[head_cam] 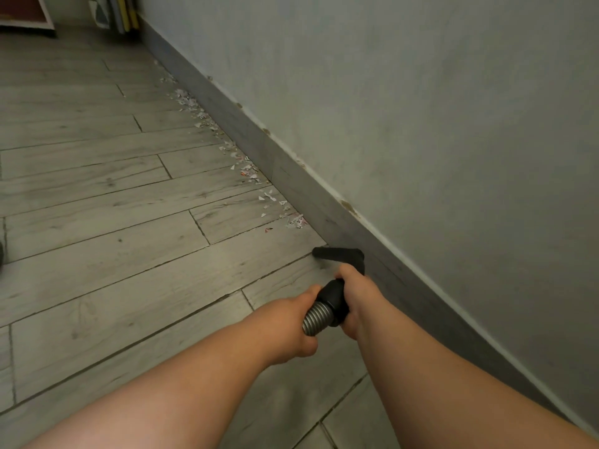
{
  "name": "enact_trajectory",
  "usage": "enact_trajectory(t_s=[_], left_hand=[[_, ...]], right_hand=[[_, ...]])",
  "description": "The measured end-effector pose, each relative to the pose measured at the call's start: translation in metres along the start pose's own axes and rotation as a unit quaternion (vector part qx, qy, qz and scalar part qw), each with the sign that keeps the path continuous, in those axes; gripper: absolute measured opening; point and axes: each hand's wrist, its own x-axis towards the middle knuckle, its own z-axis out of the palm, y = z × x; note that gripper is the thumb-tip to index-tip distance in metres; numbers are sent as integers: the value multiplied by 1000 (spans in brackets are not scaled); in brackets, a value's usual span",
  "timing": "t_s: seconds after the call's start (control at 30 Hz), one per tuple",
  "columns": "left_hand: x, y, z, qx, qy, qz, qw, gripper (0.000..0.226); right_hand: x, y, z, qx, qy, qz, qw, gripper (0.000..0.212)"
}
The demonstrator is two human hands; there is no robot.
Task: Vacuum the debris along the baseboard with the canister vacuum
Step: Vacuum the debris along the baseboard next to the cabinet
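A black vacuum nozzle rests on the wood-look floor against the grey baseboard. Behind it runs a ribbed grey hose with a black cuff. My right hand grips the black cuff just behind the nozzle. My left hand is closed around the ribbed hose a little further back. Small torn paper debris lies in a trail along the baseboard ahead of the nozzle, stretching away to the far scraps. The canister itself is out of view.
A grey wall rises on the right. Leaning boards or books stand in the far corner, with a white-framed piece of furniture at top left. A dark object peeks in at the left edge.
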Motion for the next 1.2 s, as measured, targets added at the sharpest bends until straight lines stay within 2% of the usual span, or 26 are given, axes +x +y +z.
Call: enact_trajectory(t_s=[0.17, 0.3, 0.6, 0.9, 1.2], left_hand=[[-24, 16, -13, 43, 12, 16, 999, 84], [-49, 35, -18, 30, 21, 42, 998, 86], [-95, 95, 13, 120, 26, 124, 985, 83], [-90, 118, 27, 158, 35, 159, 974, 81], [-72, 95, 19, 160, 37, 137, 977, 82]], right_hand=[[-38, -5, -11, 40, 6, -43, 998, 52], [-73, -9, -26, 66, 24, -83, 994, 53], [-130, 17, -98, 153, 70, -109, 980, 57], [-124, 22, -125, 209, 75, -105, 969, 53], [-107, 19, -103, 200, 68, -103, 972, 56]])
